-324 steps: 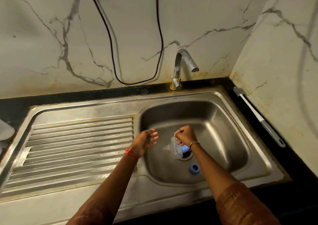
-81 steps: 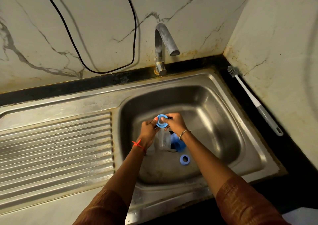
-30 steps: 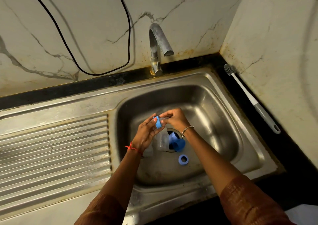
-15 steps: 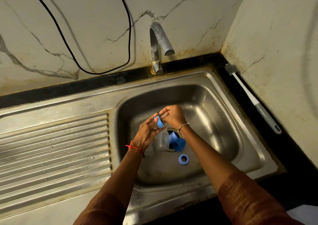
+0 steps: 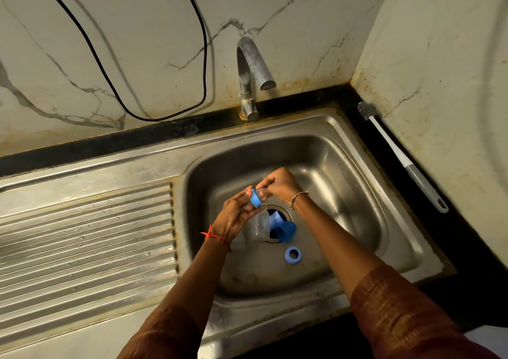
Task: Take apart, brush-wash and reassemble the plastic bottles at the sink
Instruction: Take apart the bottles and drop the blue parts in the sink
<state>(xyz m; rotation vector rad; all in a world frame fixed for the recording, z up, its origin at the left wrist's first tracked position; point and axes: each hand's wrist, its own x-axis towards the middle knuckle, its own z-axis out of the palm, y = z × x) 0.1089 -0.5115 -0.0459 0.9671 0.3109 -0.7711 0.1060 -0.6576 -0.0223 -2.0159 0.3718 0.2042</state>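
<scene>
Over the sink basin (image 5: 343, 182), my left hand (image 5: 233, 215) pinches a blue screw ring (image 5: 256, 198) by its rim. My right hand (image 5: 280, 184) grips a small clear part (image 5: 263, 191) that sticks into that ring. Below them a clear plastic bottle (image 5: 259, 225) lies on the basin floor by the drain. A blue cap (image 5: 286, 231) lies beside it, and a second blue ring (image 5: 293, 254) rests flat a little nearer to me.
A white and grey bottle brush (image 5: 401, 158) lies on the black counter against the right wall. The tap (image 5: 253, 72) stands behind the basin, with no water running. A ribbed draining board (image 5: 85, 237) is on the left. A black cable (image 5: 165, 111) hangs on the wall.
Both hands stay together over the drain. The blue ring has turned in my left fingers and the clear part in my right hand now shows beside it.
</scene>
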